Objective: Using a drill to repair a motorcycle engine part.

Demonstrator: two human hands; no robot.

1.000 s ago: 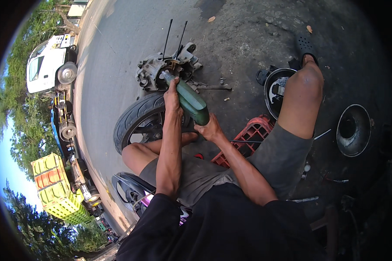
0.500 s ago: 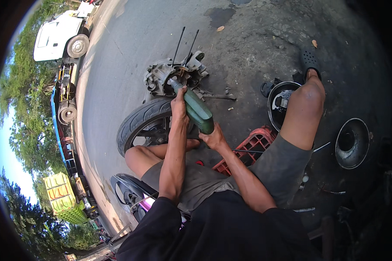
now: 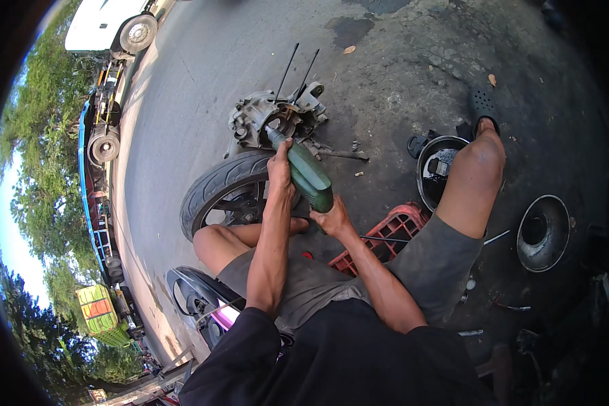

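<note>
My left hand [image 3: 280,157] grips a green bottle-like object [image 3: 308,174] near its narrow grey front end. My right hand [image 3: 329,215] is closed round its wide rear end. The grey tip points into an opening in a metal engine casing [image 3: 252,116], which lies on the ground ahead with two thin black rods standing up from it. A wheel with a black tyre [image 3: 203,189] lies just left of my forearms. A red plastic crate [image 3: 402,220] is below and right of my right hand.
A round pan with dark contents [image 3: 432,183] sits beside my right leg. A metal bowl [image 3: 543,233] and scattered rods are farther right. A scooter [image 3: 213,318] is at lower left. Trucks and trailers [image 3: 101,149] stand along the roadside at far left, backed by trees.
The casing, wheel and my hands sit slightly lower and further right in the picture than a second ago, while the roadside trucks have shifted upward in view. My grip on the green object is unchanged.
</note>
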